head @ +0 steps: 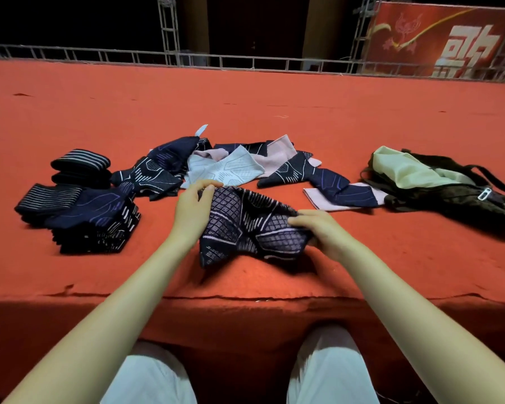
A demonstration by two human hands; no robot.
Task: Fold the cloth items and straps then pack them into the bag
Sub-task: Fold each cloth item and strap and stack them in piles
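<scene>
Left hand (193, 204) fingers pinch patterned cloth (245, 225) top-left corner; right hand (318, 231) fingers grasp its right edge.

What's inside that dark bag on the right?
The dark fabric bag lies slumped and partly open, showing pale green lining or cloth at its mouth. Anything deeper is hidden.

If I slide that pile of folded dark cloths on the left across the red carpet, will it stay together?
Probably not fully. The folded stack is many thin layers with uneven edges, so upper pieces would likely shear off. The red carpet looks napped, likely dragging the bottom layer. Lifted from one side, it would probably sag.
</scene>
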